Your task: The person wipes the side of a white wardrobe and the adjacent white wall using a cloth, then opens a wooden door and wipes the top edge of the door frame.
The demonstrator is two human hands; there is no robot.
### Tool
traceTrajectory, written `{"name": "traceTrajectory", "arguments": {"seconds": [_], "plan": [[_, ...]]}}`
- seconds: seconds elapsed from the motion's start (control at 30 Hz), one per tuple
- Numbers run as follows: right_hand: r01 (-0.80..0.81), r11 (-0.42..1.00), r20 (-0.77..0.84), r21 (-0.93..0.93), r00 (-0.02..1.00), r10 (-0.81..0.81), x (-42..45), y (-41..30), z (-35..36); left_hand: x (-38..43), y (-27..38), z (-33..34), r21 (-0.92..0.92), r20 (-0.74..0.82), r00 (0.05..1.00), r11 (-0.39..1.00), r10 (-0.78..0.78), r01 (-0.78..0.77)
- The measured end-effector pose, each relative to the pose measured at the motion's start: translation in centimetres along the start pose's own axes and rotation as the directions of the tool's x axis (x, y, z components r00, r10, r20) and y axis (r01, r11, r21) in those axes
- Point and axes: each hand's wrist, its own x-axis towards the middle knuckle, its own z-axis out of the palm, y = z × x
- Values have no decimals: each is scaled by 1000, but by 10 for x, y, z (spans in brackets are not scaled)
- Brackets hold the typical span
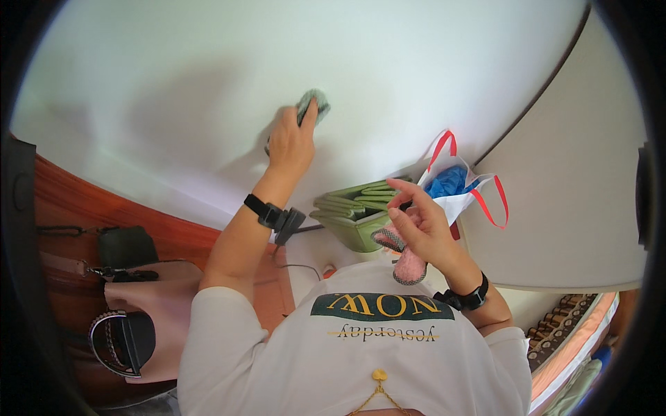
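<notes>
My left hand [292,139] presses a grey-green cleaning cloth [318,104] against the white wall [364,67], its index finger stretched along the fabric. A dark checked edge of the cloth shows beside the fingers. In front of my chest, my right hand [424,226] holds a pink cloth [409,265] with a grey checked border. Two folds of it hang below the palm, while the thumb and index finger stand apart. The grip of the lower fingers is partly hidden. Both wrists wear black straps with small devices.
Below the wall stands a green bin [346,231] with folded green panels inside. Beside it is a white bag [451,207] with red handles and blue plastic. A pink handbag [171,312] and a black pouch [127,247] lie on reddish wood at left. A pale panel [562,182] rises at right.
</notes>
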Motion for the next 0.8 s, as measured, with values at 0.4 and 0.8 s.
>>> {"name": "traceTrajectory", "arguments": {"seconds": [0.4,0.8], "plan": [[-15,1000,-30,-19,999,15,-11,9,-8,7,3,20,-75,27,999,997,37,-35],[-22,1000,-133,-8,991,20,-25,19,-21,-21,23,56,187,269,928,932,256,-311]]}}
